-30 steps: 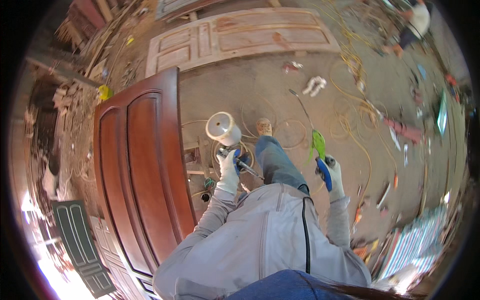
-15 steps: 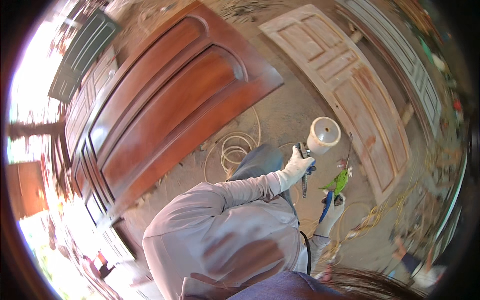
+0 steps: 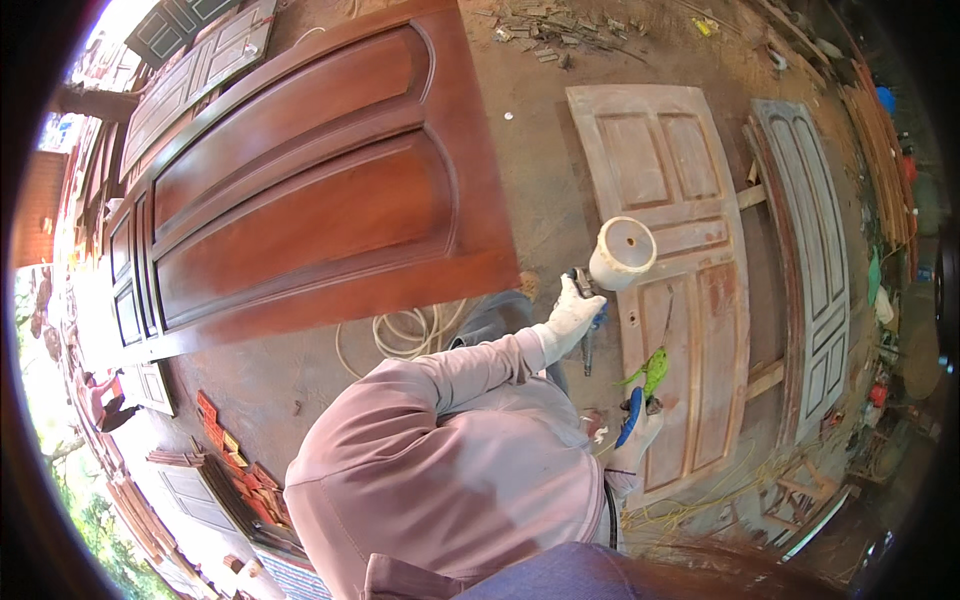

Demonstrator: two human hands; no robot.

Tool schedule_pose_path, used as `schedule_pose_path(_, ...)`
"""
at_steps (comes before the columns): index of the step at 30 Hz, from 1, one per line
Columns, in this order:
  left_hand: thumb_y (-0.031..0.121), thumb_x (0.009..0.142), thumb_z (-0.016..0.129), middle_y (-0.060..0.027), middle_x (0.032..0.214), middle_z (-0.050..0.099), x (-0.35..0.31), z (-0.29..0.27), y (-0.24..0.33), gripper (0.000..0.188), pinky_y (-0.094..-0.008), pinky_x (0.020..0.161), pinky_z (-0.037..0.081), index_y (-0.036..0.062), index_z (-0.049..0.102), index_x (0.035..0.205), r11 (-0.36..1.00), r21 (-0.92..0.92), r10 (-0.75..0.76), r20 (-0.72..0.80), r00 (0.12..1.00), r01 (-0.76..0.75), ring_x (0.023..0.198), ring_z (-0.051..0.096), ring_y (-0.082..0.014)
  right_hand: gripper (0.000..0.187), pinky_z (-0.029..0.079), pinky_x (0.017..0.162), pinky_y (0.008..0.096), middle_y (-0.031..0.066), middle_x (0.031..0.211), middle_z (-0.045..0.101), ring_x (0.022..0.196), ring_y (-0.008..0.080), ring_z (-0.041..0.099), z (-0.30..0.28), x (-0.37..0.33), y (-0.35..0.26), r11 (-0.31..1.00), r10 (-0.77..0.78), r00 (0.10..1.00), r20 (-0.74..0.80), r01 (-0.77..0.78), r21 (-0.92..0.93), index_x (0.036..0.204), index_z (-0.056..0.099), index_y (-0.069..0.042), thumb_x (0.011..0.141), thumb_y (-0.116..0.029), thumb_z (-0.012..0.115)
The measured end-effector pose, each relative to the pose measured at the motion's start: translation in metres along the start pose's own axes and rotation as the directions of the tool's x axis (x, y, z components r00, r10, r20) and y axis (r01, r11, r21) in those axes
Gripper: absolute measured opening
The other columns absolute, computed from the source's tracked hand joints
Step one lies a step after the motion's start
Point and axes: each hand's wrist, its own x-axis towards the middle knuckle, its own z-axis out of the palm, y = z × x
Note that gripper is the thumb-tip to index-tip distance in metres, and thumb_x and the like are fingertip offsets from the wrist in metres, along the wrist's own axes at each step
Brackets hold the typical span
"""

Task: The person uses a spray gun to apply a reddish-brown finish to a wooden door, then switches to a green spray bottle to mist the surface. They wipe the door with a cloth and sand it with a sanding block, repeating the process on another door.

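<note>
My left hand [image 3: 571, 312], in a white glove with blue on the palm side, is closed around a paint spray gun [image 3: 587, 352]. A whitish cup [image 3: 624, 252] with a round lid sits on the gun. Lower down, my right hand [image 3: 640, 422], gloved alike, grips a bright green, leaf-like or cloth-like thing [image 3: 655, 371] with a thin dark stick rising from it; its kind is unclear. To my left stands a large glossy red-brown panelled door [image 3: 330, 215]. A pale unpainted panelled door [image 3: 690, 290] lies beyond my hands on the right.
A grey-white door [image 3: 806, 250] rests on wooden battens [image 3: 765, 380] at far right. A coiled pale hose [image 3: 410, 330] lies on the floor by my leg. Scrap wood [image 3: 560, 25] litters the far ground. Red bricks or blocks [image 3: 225, 435] and another person [image 3: 108, 400] are at left.
My view has turned, so the red-brown door appears farther left and the pale doors lower. Both hands keep their hold and appear slightly left of where they were.
</note>
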Motion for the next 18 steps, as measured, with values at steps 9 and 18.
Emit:
schedule_pose_path(9, 0.004, 0.082, 0.065, -0.0067, 0.099, 0.052, 0.099, 0.029, 0.068, 0.043, -0.0324, 0.062, 0.053, 0.0126, 0.038, 0.115, 0.965, -0.213, 0.120, -0.175, 0.977, -0.156, 0.078, 0.059, -0.0182, 0.025, 0.039, 0.054, 0.0249, 0.0004, 0.067, 0.058, 0.059, 0.0079, 0.051, -0.036, 0.140, -0.042, 0.992, -0.003, 0.997, 0.079, 0.014, -0.129, 0.080, 0.060, -0.003, 0.088, -0.025, 0.068)
schedule_pose_path(18, 0.002, 0.084, 0.059, -0.0069, 0.089, 0.053, 0.186, 0.023, 0.127, 0.036, -0.0424, 0.059, 0.057, 0.0139, 0.041, 0.113, 0.896, -0.326, 0.189, -0.335, 0.923, -0.302, 0.070, 0.064, -0.0284, 0.023, 0.042, 0.053, 0.0252, 0.0023, 0.067, 0.063, 0.058, 0.0077, 0.055, -0.010, 0.342, -0.102, 0.969, -0.071, 0.970, 0.233, 0.122, -0.215, 0.082, 0.063, -0.002, 0.087, -0.023, 0.069)
